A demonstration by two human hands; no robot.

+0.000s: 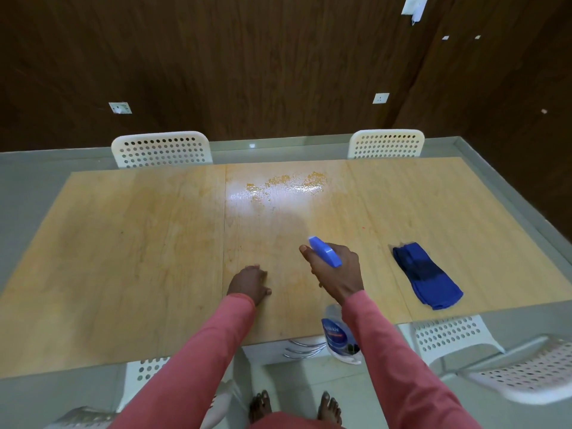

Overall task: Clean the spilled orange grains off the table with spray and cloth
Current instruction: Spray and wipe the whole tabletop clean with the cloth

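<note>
A spray bottle is gripped by the right hand, the left hand pressed on the table, orange grains well beyond both, the blue cloth to the right

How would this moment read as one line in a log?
step: spraying | right hand: grips spray bottle | left hand: rests on table | grains: wet, unwiped | cloth: untouched

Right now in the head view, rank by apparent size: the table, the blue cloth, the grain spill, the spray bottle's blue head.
1. table
2. grain spill and blue cloth: look alike; spill is farther, so unsure.
3. spray bottle's blue head, smallest, partly covered by the right hand.
</note>
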